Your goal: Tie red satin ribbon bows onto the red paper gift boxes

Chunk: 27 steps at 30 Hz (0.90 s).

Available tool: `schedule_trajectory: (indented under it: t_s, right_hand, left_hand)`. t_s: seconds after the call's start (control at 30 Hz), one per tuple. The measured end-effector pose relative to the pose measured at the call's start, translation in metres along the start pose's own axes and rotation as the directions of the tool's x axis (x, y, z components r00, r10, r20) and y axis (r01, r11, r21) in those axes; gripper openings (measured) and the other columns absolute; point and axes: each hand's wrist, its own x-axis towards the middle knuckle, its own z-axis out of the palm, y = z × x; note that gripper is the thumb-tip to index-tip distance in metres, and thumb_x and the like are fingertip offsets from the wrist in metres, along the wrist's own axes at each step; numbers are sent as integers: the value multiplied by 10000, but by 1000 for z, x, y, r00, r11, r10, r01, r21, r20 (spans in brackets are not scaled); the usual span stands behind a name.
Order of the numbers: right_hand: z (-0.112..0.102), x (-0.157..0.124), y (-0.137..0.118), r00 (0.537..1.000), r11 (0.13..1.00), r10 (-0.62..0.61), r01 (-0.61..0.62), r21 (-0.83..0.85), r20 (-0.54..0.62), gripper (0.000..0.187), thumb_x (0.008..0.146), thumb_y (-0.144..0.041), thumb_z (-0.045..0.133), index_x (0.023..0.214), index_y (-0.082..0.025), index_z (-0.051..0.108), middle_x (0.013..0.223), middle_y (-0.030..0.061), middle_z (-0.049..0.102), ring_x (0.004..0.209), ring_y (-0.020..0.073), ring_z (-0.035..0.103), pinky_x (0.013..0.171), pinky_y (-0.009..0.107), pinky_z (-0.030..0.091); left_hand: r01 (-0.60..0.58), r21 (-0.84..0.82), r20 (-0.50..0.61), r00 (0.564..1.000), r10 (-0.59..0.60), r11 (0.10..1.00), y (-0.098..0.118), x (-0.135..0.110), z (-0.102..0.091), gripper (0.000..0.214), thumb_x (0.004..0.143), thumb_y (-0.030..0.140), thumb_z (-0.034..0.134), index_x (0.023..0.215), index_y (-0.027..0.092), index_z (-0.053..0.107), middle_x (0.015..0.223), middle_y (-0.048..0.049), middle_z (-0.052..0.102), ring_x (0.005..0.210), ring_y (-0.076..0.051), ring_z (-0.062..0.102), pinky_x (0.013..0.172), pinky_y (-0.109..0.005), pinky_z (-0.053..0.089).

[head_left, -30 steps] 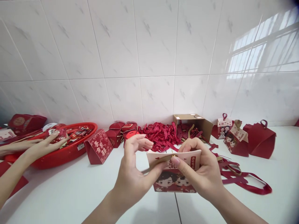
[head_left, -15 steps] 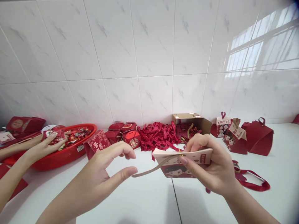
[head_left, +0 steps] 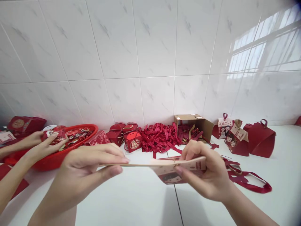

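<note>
Holding a red packet (head_left: 54, 136) at the left, a co-worker's near hand (head_left: 44, 148) and far hand (head_left: 35, 138) are over the red basin (head_left: 50, 161), where small wrapped pieces lie heaped. A dark red box (head_left: 27, 124) sits beyond them at the far left. Next comes the person's left hand (head_left: 87, 172), on the near side, fingers above and thumb below, pinching the end of a tan strap (head_left: 138, 165). Behind it, partly hidden, is a patterned box (head_left: 100, 138); just right of that, dark red boxes (head_left: 116, 135) and a bright red box (head_left: 133, 141) stand close together on the white table (head_left: 105, 207). The strap runs straight and level to the right, to the top of a cartoon box (head_left: 172, 179), held up near the middle of the scene. The right hand (head_left: 202, 175) grasps that top, thumb on the near face, fingers behind. Farther back lie a heap of red ribbon (head_left: 160, 136) and a carton (head_left: 208, 127) with straps inside. Loose straps (head_left: 263, 188) lie right of the right hand; three looped boxes (head_left: 262, 141) stand at the far right.
</note>
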Motion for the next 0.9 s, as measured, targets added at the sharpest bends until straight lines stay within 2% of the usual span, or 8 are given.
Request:
schedule_trajectory:
  t_s: [0.1,0.23,0.3,0.4,0.47,0.6,0.73,0.9]
  right_hand:
    - [13,-3,-5,992,992,-115,113,50,52,238,738,-133,638,791,-202,417,662,-9,502,564,112,461,507,253,347]
    - [23,-4,-8,965,973,-232,227,50,120,239,756,-159,623,795,-195,390,664,0,524,564,107,435,525,262,331]
    - [24,-4,-8,957,967,-254,253,22,142,231,762,-157,614,797,-194,390,666,6,535,568,110,425,532,266,324]
    - [22,-5,-6,958,968,-248,249,9,148,237,760,-156,619,799,-195,388,653,3,529,579,116,440,537,267,325]
    - [20,-4,-4,959,969,-244,247,2,147,239,759,-151,621,799,-194,389,658,6,532,584,118,451,538,267,331]
    - [18,-3,-3,961,969,-241,245,-13,134,228,754,-124,623,807,-187,411,677,15,542,587,118,462,537,265,343]
    - [16,-2,-3,961,969,-243,246,-10,131,225,756,-114,630,821,-181,426,689,17,547,591,115,471,541,261,356]
    - [13,-1,-2,967,975,-216,221,-30,134,245,750,-112,642,815,-182,417,696,23,547,597,119,469,546,269,352]
  left_hand:
    - [23,-207,-190,980,-64,978,-1,-2,8,81,829,185,655,874,213,718,731,0,686,688,-127,625,622,-206,530]
    - [228,-494,-120,938,-326,839,3,3,35,175,880,255,601,1029,286,514,616,65,623,525,-69,542,511,-142,462]
    - [298,-471,-97,918,-384,831,4,7,45,225,881,231,595,1049,281,454,606,68,608,529,-73,549,510,-135,454]
    - [334,-307,-24,933,-359,891,4,8,50,44,883,222,577,925,211,570,639,35,601,574,-80,561,524,-137,452]
    - [330,-208,90,944,-318,921,4,7,49,118,906,206,526,891,202,643,735,5,647,656,-94,603,579,-149,477]
    - [292,-155,287,927,-240,944,5,7,48,256,898,159,523,1092,270,647,972,-7,700,850,-132,657,741,-199,522]
    - [220,-84,189,961,-201,972,3,8,56,209,822,164,649,965,291,735,986,-4,694,880,-127,647,774,-190,515]
    - [295,-169,111,954,-279,941,1,9,64,189,822,195,662,950,304,747,837,27,746,733,-109,669,655,-168,523]
